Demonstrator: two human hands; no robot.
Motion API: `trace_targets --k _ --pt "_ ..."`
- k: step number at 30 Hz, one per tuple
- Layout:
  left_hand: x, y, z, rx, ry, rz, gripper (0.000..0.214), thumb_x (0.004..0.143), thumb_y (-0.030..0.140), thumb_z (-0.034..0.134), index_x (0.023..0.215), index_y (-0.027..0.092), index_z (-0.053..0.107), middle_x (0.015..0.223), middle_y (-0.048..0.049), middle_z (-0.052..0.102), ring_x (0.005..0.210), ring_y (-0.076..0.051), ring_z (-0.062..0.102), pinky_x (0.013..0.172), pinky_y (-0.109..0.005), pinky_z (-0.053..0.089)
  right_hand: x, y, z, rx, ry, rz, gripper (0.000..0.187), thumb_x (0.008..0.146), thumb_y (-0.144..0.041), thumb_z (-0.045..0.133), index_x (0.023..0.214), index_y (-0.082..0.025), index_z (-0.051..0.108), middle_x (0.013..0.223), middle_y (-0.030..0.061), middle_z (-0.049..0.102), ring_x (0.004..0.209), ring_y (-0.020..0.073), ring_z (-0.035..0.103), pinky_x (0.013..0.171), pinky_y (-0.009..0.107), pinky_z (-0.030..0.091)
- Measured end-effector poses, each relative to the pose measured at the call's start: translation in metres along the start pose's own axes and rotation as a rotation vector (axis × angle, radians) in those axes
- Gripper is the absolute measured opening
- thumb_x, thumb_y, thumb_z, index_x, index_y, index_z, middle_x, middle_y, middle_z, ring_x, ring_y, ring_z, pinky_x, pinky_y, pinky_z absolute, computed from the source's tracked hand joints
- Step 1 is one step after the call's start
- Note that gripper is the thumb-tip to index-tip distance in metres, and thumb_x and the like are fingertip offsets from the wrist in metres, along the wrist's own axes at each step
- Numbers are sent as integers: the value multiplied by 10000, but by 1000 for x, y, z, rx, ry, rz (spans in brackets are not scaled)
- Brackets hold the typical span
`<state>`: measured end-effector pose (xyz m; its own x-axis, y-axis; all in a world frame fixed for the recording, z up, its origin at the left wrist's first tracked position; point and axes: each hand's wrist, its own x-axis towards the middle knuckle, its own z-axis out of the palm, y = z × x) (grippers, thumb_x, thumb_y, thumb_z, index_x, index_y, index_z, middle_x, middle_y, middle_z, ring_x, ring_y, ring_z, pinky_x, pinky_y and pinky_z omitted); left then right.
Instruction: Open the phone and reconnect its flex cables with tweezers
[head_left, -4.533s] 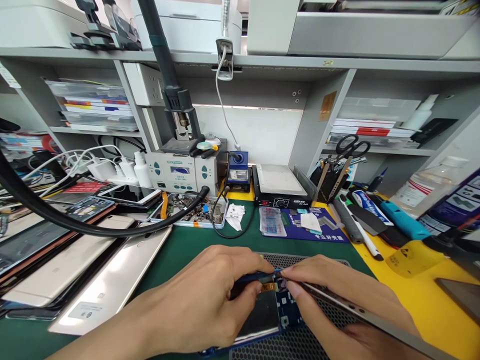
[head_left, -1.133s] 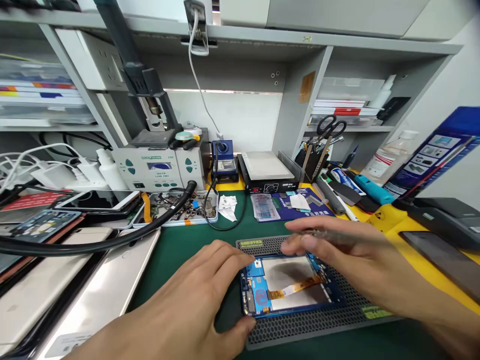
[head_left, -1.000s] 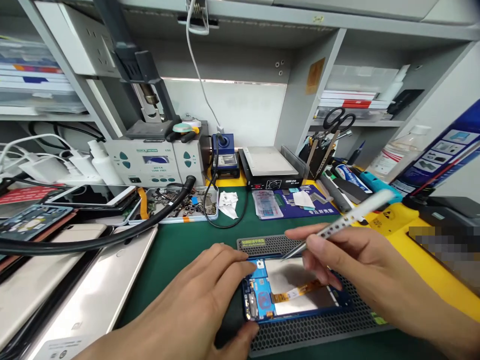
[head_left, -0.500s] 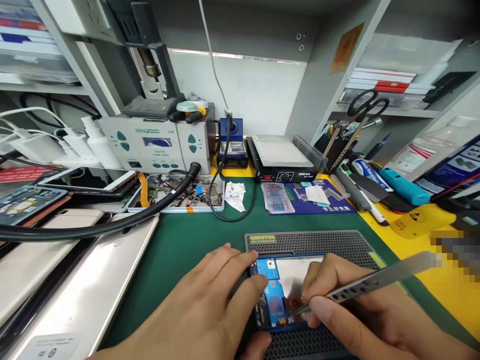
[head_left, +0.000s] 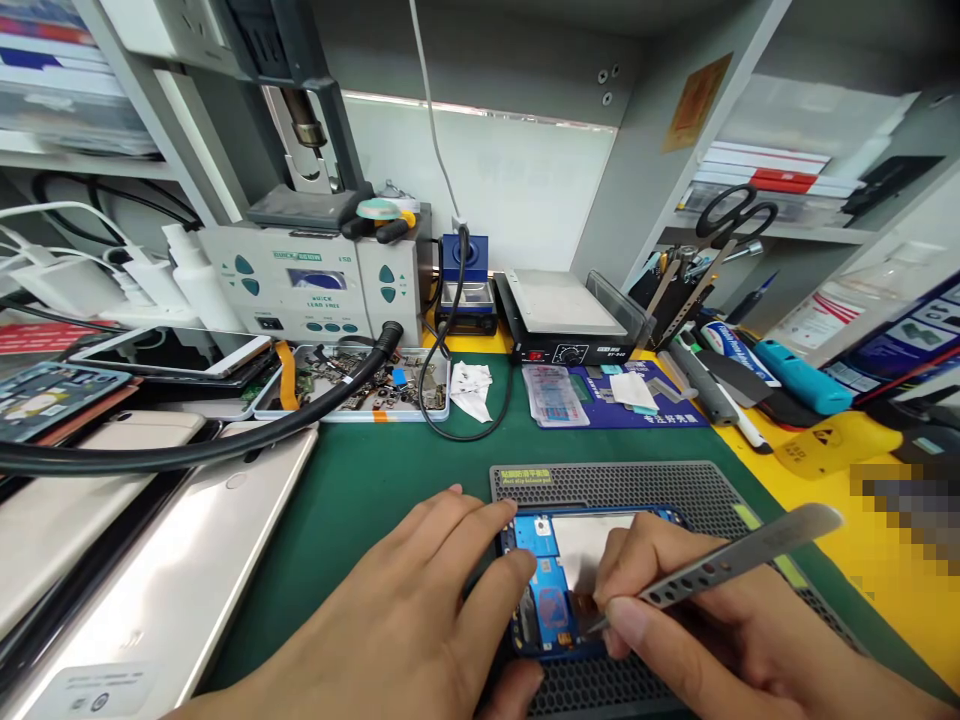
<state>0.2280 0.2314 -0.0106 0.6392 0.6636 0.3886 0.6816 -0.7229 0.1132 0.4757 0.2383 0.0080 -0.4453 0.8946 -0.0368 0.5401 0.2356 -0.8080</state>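
An opened phone (head_left: pixel 545 590) with a blue frame and bare inner parts lies on a grey honeycomb pad (head_left: pixel 622 485). My left hand (head_left: pixel 420 590) holds its left end, fingertips on the upper edge and inner side, thumb low by the near corner. Metal tweezers (head_left: pixel 720 570) with a row of holes are pinched in my right hand (head_left: pixel 675 600), slanting down to the left. Their tips reach the phone's near side, beside a brown flex cable (head_left: pixel 585 606). Fingers partly cover that cable and the silvery plate (head_left: pixel 581 545). Whether the tips grip anything cannot be made out.
Left stand stacked phones and tablets (head_left: pixel 247 510) and a thick black hose (head_left: pixel 285 430). Behind are a tray of circuit parts (head_left: pixel 352 375), a hot-air station (head_left: pixel 300 290) and a heating plate (head_left: pixel 562 310). Tools and a yellow-handled item (head_left: pixel 836 440) lie right.
My right hand and the tweezers have shifted slightly left, uncovering more of the phone's far right edge. My left hand stays on the phone.
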Motion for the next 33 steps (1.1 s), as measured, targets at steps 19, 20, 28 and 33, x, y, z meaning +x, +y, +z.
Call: trace_targets --k 19,20,28,33 --pt "1 -1 0 -61 -35 -8 301 910 362 619 1140 177 677 1296 -115 661 1209 -336 608 1022 -499 535 -2 8 0 46 -12 3 187 948 -384 589 846 -251 671 783 34 659 766 217 648 673 309 579" --pt "1 0 -1 -63 -32 -11 298 908 357 623 1141 177 676 1298 -115 659 1210 -335 607 1024 -498 533 -3 9 0 47 -20 5 187 948 -389 587 852 -254 674 783 36 660 766 220 650 677 313 581" --pt "4 4 -10 -84 -70 -62 252 898 315 621 1098 174 680 1271 -121 665 1200 -328 605 1043 -497 515 0 9 -2 42 -42 -11 195 938 -415 598 852 -263 685 777 35 666 760 221 646 686 315 582" --pt "5 0 -6 -100 -77 -46 277 884 315 646 1115 165 674 1287 -130 657 1210 -326 599 1056 -495 504 1 9 -3 27 -30 -22 186 925 -401 632 837 -251 697 757 26 657 734 204 637 644 281 570"
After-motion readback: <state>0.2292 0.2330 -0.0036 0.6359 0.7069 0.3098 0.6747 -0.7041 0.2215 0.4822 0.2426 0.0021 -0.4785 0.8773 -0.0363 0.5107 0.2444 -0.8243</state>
